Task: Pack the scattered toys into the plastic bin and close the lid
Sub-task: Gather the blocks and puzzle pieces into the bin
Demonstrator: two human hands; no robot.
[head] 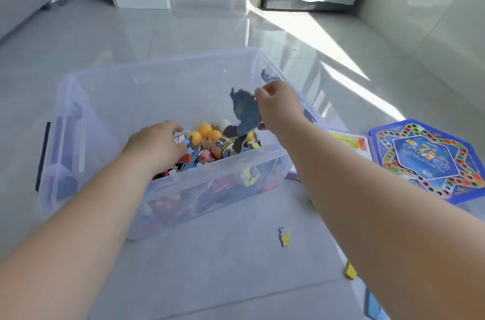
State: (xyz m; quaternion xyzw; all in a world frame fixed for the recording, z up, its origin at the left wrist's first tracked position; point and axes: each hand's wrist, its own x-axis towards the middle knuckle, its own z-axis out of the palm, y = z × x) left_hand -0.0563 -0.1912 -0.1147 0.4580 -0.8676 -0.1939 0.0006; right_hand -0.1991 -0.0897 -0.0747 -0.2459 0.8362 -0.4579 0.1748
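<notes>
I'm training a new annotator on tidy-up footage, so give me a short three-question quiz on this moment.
1. True or false: the lid is already on the clear bin.
2. What does the right grip hold? A) an orange ball B) a dark blue flat toy C) a yellow block
3. Fill in: the hexagonal game board lies on the floor to the bin's ____.
Key: 1 false; 2 B; 3 right.
</notes>
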